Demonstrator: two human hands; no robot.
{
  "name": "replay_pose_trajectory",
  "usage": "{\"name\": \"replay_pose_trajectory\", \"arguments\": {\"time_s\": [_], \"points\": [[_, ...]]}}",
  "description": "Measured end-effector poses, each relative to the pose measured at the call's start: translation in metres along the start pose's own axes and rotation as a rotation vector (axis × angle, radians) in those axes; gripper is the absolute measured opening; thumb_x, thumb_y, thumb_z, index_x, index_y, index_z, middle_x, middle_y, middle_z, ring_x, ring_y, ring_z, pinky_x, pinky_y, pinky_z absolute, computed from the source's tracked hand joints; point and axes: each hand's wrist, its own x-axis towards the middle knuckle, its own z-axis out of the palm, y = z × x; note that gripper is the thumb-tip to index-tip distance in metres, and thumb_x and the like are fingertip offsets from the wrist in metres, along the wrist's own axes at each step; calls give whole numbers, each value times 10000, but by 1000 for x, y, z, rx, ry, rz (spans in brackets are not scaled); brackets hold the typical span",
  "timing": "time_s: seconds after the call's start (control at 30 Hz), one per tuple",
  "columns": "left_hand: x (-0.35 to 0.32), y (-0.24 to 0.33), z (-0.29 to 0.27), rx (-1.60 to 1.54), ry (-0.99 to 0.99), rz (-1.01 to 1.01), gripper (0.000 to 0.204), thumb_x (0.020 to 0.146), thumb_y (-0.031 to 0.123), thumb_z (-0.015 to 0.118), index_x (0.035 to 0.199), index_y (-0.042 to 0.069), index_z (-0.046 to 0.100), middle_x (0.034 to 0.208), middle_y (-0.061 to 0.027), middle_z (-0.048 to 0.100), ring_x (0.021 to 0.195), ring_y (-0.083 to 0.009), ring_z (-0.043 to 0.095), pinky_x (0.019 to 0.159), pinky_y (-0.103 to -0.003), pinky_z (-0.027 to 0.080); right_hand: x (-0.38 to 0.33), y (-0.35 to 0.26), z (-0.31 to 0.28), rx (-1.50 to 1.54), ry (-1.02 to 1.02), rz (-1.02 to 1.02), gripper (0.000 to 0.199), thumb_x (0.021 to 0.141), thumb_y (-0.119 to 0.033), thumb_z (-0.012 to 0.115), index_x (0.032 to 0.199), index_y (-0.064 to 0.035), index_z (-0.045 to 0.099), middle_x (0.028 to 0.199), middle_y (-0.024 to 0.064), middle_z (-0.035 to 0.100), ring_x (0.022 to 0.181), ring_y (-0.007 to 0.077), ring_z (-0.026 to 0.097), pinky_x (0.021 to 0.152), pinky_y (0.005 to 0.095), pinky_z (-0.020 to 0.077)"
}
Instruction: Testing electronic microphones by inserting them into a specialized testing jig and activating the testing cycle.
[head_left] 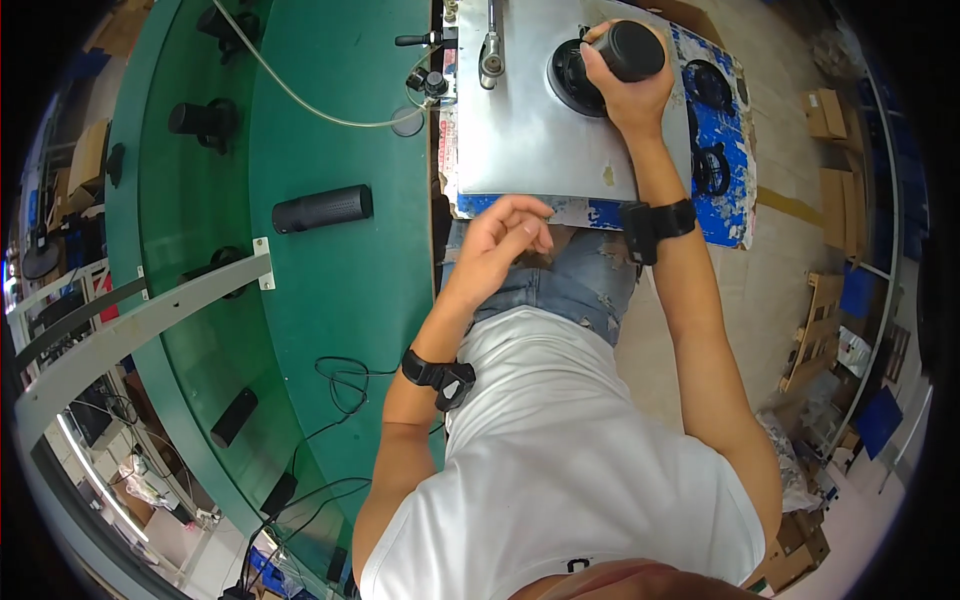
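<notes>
My right hand (632, 98) is closed around a black cylinder with a round flat end (636, 50), held tilted over the far part of a metal plate (530, 150). Just left of that hand, a round black ring-shaped part (572, 85) rests on the plate; the cylinder and hand partly cover it. My left hand (503, 240) hovers at the plate's near edge, fingers loosely bent and thumb apart, with nothing visible in it. A metal fixture with a rod (491, 58) stands at the plate's far left.
On the green bench (330, 270) to the left lies another black cylinder (322, 209). A clear hose (300, 100) crosses above it, and black cables (345, 385) lie nearer. Several black rings (711, 170) sit on the blue, worn surface right of the plate. Cardboard boxes (824, 113) stand farther right.
</notes>
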Motion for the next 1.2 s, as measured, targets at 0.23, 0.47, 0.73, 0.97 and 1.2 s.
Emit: {"name": "replay_pose_trajectory", "arguments": {"time_s": [0.23,0.47,0.73,0.97,1.2], "points": [[57,84,-40,253,257,457,166,921,102,533,1021,-11,603,765,-57,630,738,-119,601,718,-262,490,-8,-13,28,-336,352,93,374,742,-80,778,1024,-29,538,876,64,659,817,115,614,765,282,510],[147,96,-121,1132,553,758,321,889,283,559,1075,28,621,884,-125,682,869,-269,648,803,-360,500,6,6,-1,18,19,94,291,752,-66,758,959,-36,556,880,48,663,804,123,612,778,265,494],[192,86,-183,1727,604,275,468,896,433,469,1141,76,647,1047,-161,675,1002,-363,621,876,-423,479,3,7,4,-115,43,-36,337,732,-87,782,975,-39,554,874,31,667,804,107,614,793,254,484],[177,79,-171,1548,540,109,514,853,471,461,1124,88,670,1074,-220,651,1038,-375,604,923,-434,463,1,9,6,-87,100,0,381,733,-117,799,1005,-39,544,893,34,667,801,102,617,785,254,496],[175,93,-181,1400,227,81,581,836,488,501,1165,28,634,1087,-225,646,1089,-375,584,963,-408,443,19,-7,-12,-326,204,-46,342,741,-145,801,990,-16,606,899,55,655,822,113,611,777,270,494]]}}
